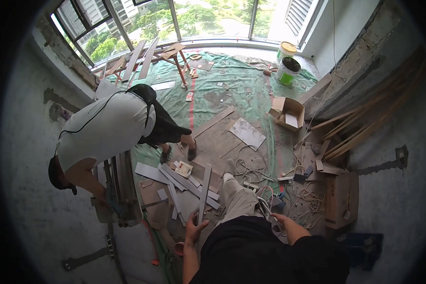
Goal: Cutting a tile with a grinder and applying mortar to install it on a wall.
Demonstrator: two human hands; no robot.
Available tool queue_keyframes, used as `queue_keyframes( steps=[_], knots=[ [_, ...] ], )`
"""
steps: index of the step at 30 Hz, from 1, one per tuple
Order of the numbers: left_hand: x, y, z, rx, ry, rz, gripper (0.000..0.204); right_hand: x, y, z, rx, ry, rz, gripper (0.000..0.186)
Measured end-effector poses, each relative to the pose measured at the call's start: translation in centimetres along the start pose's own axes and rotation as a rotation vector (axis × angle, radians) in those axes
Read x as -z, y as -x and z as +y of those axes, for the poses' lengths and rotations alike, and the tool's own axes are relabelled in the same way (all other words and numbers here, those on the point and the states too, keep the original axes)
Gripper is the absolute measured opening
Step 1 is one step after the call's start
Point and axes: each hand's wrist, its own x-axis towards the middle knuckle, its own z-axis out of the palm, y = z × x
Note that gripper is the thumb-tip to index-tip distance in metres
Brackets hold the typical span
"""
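Observation:
My left hand [193, 231] is closed around the lower end of a long, narrow grey tile strip [205, 189], which points away from me over the floor. Beside my right hip is my right hand [283, 220], its fingertips close to a white cable [265, 206]. Whether those fingers grip the cable is hard to make out, as they are small and partly hidden. Under and left of the strip lie several cut tile pieces [187, 183], with a small whitish box [183, 168] among them.
At the left a person [110, 125] bends over a bench [123, 213]. Tangled cables [310, 201] and a cardboard box [341, 199] are on the right. Farther off stand an open carton [287, 113], buckets [288, 71] and a sawhorse [180, 66] on green sheeting [236, 90]. Wooden strips [364, 128] lean right.

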Motion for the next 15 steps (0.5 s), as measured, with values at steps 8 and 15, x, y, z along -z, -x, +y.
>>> queue_keyframes(
  steps=[8,15],
  knots=[
    [-3.7,-20.3,11.1,0.069,0.022,-0.02,0.096,-2.9,8.0,-25.5,0.2,-0.035,0.013,0.072],
    [-10.8,-38.5,26.6,-0.017,0.138,-0.095,0.087,0.5,20.2,-46.8,0.502,0.037,0.057,0.071]
  ],
)
